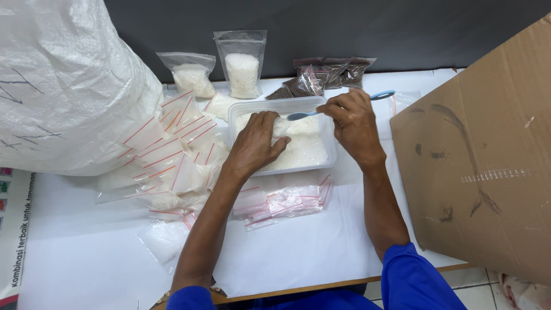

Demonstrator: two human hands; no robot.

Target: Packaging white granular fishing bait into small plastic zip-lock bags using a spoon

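Clear plastic tub (244, 110) at desk (298, 252) centre, part-filled with white granules (304, 150). Behind it, against the dark wall: two upright clear pouches (242, 63) of white granules, plus dark-filled packets (321, 77). Left of tub: heap of filled zip bags (172, 155) with red seal strips; in front of tub: flat stack of empty zip bags (284, 201).

Left hand (255, 143) inside the tub, palm down, fingers closed on a small bag (281, 127) over the granules. Right hand (353, 123) above the tub's right rim, grip pinched on a blue spoon (338, 106), bowl pointing toward the bag.

Large white sack (63, 86) bounding the left side; tilted cardboard sheet (488, 155) bounding the right. Bare desk surface toward the near edge.
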